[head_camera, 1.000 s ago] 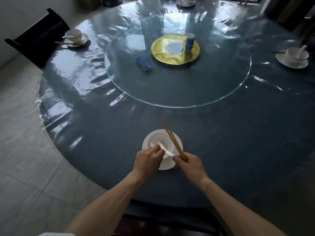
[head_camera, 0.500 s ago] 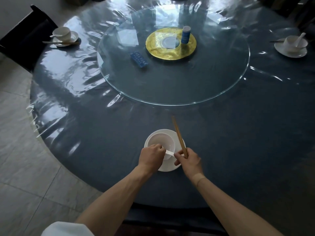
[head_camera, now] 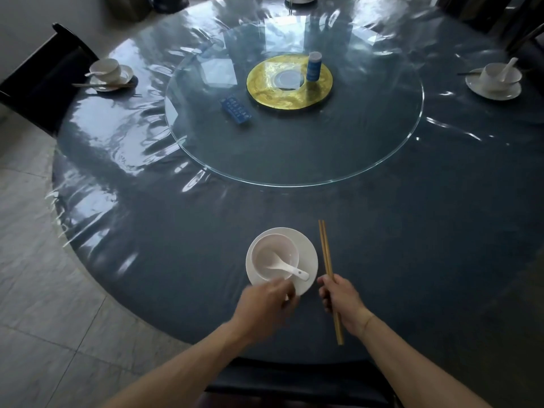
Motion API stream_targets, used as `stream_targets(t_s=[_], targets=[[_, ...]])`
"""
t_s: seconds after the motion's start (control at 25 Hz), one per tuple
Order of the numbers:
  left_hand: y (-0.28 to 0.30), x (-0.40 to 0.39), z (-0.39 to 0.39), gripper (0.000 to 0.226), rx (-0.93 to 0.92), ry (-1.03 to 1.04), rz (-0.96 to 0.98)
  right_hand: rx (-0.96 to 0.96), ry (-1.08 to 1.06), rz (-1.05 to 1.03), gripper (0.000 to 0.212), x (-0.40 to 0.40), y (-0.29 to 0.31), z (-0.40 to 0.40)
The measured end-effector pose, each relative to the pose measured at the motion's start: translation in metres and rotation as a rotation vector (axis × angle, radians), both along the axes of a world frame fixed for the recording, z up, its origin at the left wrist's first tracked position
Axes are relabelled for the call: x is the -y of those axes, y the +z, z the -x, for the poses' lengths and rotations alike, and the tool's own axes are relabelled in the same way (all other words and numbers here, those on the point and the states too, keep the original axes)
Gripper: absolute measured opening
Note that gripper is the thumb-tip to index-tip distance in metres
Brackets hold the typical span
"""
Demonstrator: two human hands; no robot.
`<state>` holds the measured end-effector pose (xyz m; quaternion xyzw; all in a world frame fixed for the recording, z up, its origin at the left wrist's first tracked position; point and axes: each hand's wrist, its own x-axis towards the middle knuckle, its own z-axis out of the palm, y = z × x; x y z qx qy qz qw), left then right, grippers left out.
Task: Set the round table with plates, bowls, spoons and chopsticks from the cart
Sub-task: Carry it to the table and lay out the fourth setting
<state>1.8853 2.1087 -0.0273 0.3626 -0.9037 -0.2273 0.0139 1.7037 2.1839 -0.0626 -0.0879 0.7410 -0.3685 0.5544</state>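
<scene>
We see a white plate (head_camera: 309, 260) on the near part of the round table (head_camera: 412, 231), with a white bowl (head_camera: 275, 248) sitting on it, set toward the plate's far-left side. A white spoon (head_camera: 287, 267) lies in the bowl, its scoop down inside and its handle resting over the bowl's near-right rim, pointing toward our right hand.

Our left hand (head_camera: 265, 304) is blurred, just at the near edge of the plate and overlapping it slightly. Its fingers look loosely curled and we see nothing held in them, though the blur keeps us from telling whether they touch the plate.

Our right hand (head_camera: 343, 298) is just beside the plate on its right, and apart from it. Its fingers are curled round a pair of wooden chopsticks (head_camera: 325, 248), pinching them about midway along. The chopsticks run side by side from near the table's edge out past the hand and alongside the plate's right rim, pointing away from us. We cannot tell whether their far tips rest on the table.

Farther off, a set of plate, bowl, spoon and chopsticks (head_camera: 109, 75) stands at the left and another set (head_camera: 497, 79) at the right. On the glass turntable (head_camera: 294, 154) are a gold disc (head_camera: 265, 81), a blue can (head_camera: 313, 66) and a blue packet (head_camera: 236, 111).
</scene>
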Motion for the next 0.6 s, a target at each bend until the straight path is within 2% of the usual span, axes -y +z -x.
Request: stream_targets(t_s=[0.12, 0.2, 0.28, 0.4, 0.6], targets=[[-0.009, -0.035, 0.006, 0.033, 0.179, -0.023, -0.556, 0.066, 0.016, 0.043, 0.024, -0.003, -0.006, -0.014], [-0.016, -0.05, 0.016, 0.03, 0.124, 0.133, -0.897, 0.098, 0.009, 0.065, 0.022, -0.001, -0.009, -0.025], [-0.022, -0.063, 0.02, 0.02, 0.008, 0.295, -1.147, 0.117, 0.008, 0.06, 0.023, 0.0, -0.013, -0.032], [-0.033, -0.071, 0.016, 0.012, -0.096, 0.443, -1.254, 0.133, 0.018, 0.062, 0.026, -0.001, -0.017, -0.038], [-0.048, -0.064, 0.011, 0.009, -0.13, 0.522, -1.188, 0.079, 0.101, 0.04, 0.031, -0.008, -0.013, -0.036]])
